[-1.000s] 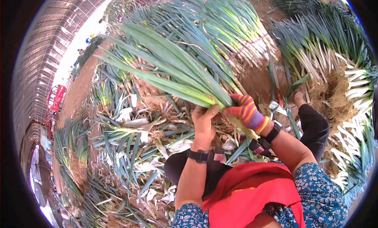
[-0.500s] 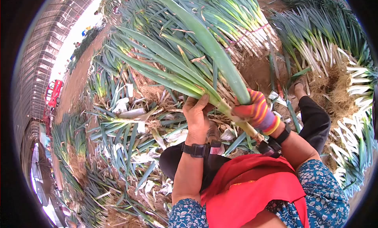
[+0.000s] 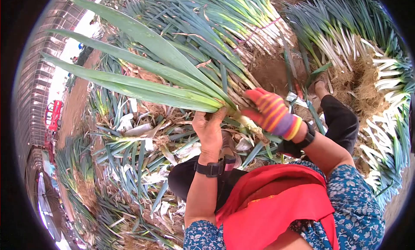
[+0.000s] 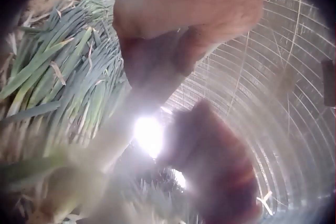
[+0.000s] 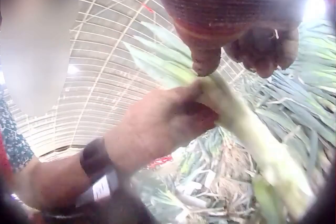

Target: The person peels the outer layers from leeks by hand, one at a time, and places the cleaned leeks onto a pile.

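My bare left hand (image 3: 208, 130) grips a leek (image 3: 250, 126) where its pale stalk meets the leaves. Long green leaves (image 3: 168, 75) fan out to the upper left, and the root end points down to the right. My right hand (image 3: 273, 112), in a striped knit glove with bare fingertips, is over the stalk with fingers spread from the thumb. In the right wrist view its thumb (image 5: 206, 62) is right at the stalk by the left hand, while the other fingers hang loosely bent away from it. A green strip of leaf (image 5: 269, 198) hangs beside the lower stalk.
Bundled leeks (image 3: 259, 21) lie ahead, and more with roots (image 3: 346, 47) are at the right. Whitish leeks (image 3: 380, 146) are stacked beside my leg (image 3: 339, 116). Loose trimmings (image 3: 142, 133) cover the ground to the left. A red vehicle (image 3: 52, 115) is farther off.
The right hand gripped a long leaf bent away from the stalk half a second ago; now it has let go and its fingers are spread. The leek's leaves have swung left.
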The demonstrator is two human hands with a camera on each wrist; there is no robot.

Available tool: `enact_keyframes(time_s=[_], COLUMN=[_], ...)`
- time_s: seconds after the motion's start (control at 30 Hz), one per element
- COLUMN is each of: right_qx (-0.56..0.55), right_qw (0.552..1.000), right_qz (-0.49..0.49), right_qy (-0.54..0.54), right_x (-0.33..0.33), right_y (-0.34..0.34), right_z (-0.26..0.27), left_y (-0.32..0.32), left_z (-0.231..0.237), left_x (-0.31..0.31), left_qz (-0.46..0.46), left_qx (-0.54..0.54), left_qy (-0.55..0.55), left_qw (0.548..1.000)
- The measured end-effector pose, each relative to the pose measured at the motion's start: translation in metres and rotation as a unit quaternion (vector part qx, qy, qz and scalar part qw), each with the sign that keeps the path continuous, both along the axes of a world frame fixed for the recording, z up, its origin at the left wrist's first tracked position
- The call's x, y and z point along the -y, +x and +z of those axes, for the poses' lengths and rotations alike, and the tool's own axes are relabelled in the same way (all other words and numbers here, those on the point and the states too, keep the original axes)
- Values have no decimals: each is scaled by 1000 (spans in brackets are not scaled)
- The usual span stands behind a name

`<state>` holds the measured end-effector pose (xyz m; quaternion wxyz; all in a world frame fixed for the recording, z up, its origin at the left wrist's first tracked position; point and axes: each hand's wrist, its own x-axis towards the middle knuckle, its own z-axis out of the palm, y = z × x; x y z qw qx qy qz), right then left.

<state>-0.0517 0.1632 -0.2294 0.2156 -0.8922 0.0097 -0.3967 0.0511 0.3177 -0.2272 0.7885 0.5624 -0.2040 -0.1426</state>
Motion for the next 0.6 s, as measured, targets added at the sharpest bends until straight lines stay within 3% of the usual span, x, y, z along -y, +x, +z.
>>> enact_keyframes(time_s=[0.03,0.07,0.13,0.23,0.27,0.33,0.37,0.4,0.47,0.5,0.53,0.57,0.6], right_qx=[15,36,-50,-66,-67,-46,34,46,-92,-94,-135,-175,-177], right_qw=[998,999,999,996,996,989,988,961,937,936,954,965,964], right_qz=[45,15,5,57,57,29,-3,-19,-42,-42,-50,-57,-57], right_qy=[34,-29,-19,7,11,140,153,273,333,335,264,189,189], right_x=[-5,-12,-14,-5,-3,4,17,27,61,62,61,55,50], right_y=[13,20,27,34,31,22,24,17,6,-1,-10,-16,-23], right_z=[13,25,24,23,25,29,19,11,-27,-49,-71,-73,-75], left_y=[-3,-5,-6,-4,-1,1,1,2,11,16,19,20,21], left_z=[0,0,3,0,-7,-8,-3,0,0,1,3,6,7], left_x=[2,4,4,-2,-3,-1,-1,-3,-9,-10,-11,-12,-12], left_qz=[-9,-17,-33,-54,-46,-41,-18,7,11,23,32,22,23], left_qx=[17,33,18,-10,30,67,25,-16,-46,-65,-83,-85,-87], left_qy=[19,39,38,41,46,50,42,36,25,-1,-29,-41,-40], left_qw=[1000,999,999,998,997,996,999,999,999,998,996,995,995])
